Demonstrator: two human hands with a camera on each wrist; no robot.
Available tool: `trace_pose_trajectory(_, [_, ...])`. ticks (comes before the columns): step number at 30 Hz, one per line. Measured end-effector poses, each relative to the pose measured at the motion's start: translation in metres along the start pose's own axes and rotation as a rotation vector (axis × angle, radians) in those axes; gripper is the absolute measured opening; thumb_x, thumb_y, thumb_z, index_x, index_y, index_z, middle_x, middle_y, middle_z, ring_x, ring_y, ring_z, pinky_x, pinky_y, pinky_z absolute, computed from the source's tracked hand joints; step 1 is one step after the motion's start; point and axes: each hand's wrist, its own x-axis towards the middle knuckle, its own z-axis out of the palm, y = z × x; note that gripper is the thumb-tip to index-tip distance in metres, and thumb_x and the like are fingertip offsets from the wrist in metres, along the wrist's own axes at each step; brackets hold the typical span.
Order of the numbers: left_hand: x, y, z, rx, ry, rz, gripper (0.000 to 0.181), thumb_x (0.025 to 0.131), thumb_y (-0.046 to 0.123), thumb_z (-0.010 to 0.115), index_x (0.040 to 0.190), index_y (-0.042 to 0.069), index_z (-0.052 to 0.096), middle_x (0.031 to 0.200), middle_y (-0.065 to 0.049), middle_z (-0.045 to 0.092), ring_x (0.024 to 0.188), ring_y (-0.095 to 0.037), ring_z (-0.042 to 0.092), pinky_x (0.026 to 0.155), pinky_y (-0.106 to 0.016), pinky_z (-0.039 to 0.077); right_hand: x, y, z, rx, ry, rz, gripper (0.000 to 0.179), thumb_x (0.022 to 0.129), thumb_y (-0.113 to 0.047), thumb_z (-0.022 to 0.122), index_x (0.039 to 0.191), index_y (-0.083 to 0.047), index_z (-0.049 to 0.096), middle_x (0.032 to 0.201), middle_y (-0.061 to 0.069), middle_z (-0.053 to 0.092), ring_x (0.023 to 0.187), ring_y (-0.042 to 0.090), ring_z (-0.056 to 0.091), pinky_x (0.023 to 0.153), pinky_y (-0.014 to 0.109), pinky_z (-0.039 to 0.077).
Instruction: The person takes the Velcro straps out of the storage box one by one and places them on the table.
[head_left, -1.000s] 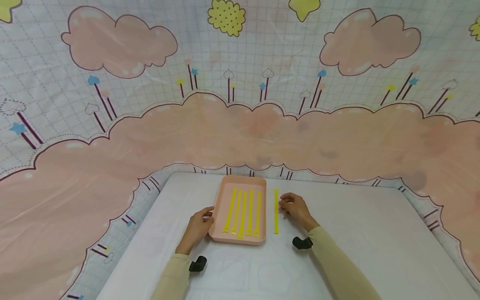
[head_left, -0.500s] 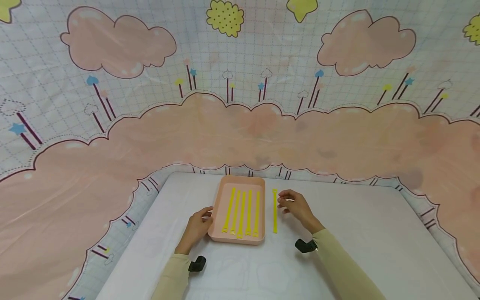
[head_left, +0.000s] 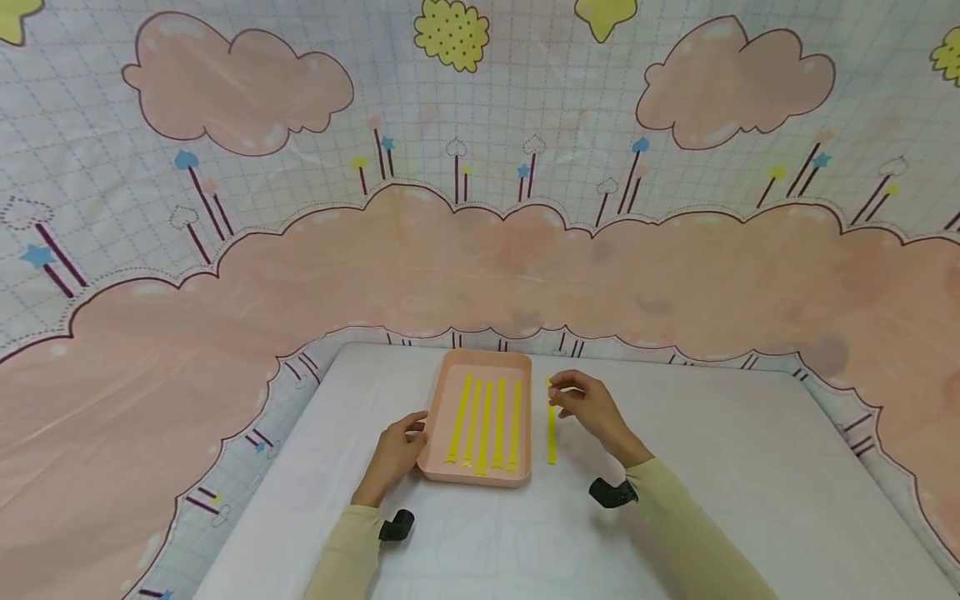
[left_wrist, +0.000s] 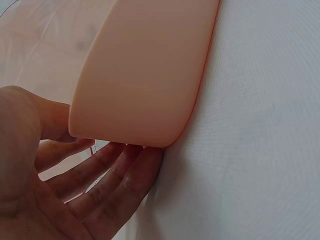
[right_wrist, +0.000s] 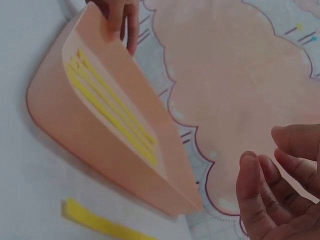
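Observation:
A pink rectangular tray (head_left: 487,360) lies on the table with several yellow flat strips (head_left: 486,425) side by side in it, their near ends notched. My left hand (head_left: 397,454) holds the tray's left side; in the left wrist view the thumb is at the rim and the fingers lie along the outer wall (left_wrist: 145,70). To the right of the tray lies one more yellow strip (head_left: 552,442). Over its far end is my right hand (head_left: 596,410), its fingertips overlapping the strip there. In the right wrist view, thumb and fingers are apart with nothing between them.
The table (head_left: 712,467) has a white cover. Behind it hangs a cloth backdrop (head_left: 480,275) printed with clouds and stars. Each wrist wears a small black camera, such as the one by the right sleeve (head_left: 611,493).
My right hand has shifted slightly away from me and to the left, so its fingertips now overlap the far end of the loose strip. The left hand and tray stay in place.

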Motion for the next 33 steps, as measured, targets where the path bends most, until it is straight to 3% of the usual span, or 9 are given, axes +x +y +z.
trace_pose_trajectory(3, [0.001,-0.001,0.0,0.003,-0.001,-0.002,0.042,0.093,0.009,0.059,0.135,0.005,0.058,0.118,-0.023,0.067,0.103,-0.034,0.068,0.081,-0.042,0.056,-0.001,-0.007,0.004,0.0,-0.002,-0.007,0.028,0.094,-0.012,0.064,0.12,-0.003,0.06,0.115,0.017,0.064,0.093,0.025,0.068,0.073,0.028,0.056])
trace_pose_trajectory(9, [0.001,-0.002,0.0,0.004,0.003,0.006,0.041,0.093,0.007,0.059,0.134,0.004,0.059,0.118,-0.023,0.067,0.103,-0.034,0.068,0.082,-0.043,0.056,-0.001,-0.015,0.012,-0.006,-0.008,-0.018,0.026,0.094,-0.011,0.063,0.119,-0.004,0.061,0.114,0.014,0.064,0.097,0.031,0.066,0.073,0.027,0.056])
trace_pose_trajectory(18, [0.001,-0.002,0.001,0.005,0.004,-0.011,0.042,0.094,0.008,0.059,0.136,0.006,0.058,0.118,-0.021,0.067,0.101,-0.032,0.069,0.077,-0.039,0.057,0.002,-0.022,0.027,-0.037,-0.035,-0.08,0.025,0.093,-0.013,0.066,0.118,-0.007,0.064,0.115,0.014,0.066,0.093,0.022,0.067,0.071,0.028,0.055])
trace_pose_trajectory(27, [0.001,-0.001,0.001,0.004,0.007,-0.007,0.042,0.093,0.007,0.058,0.135,0.006,0.058,0.118,-0.022,0.067,0.101,-0.033,0.069,0.078,-0.04,0.057,0.003,-0.031,0.042,-0.02,-0.095,-0.146,0.027,0.094,-0.017,0.066,0.118,-0.007,0.063,0.117,0.011,0.066,0.094,0.018,0.065,0.082,0.053,0.055])
trace_pose_trajectory(33, [0.001,-0.001,0.001,0.012,0.016,0.005,0.041,0.093,0.008,0.058,0.135,0.005,0.058,0.119,-0.023,0.067,0.102,-0.034,0.068,0.08,-0.042,0.057,0.006,-0.036,0.054,-0.034,-0.11,-0.163,0.025,0.093,-0.017,0.068,0.115,-0.008,0.064,0.113,0.012,0.066,0.094,0.02,0.065,0.076,0.037,0.056])
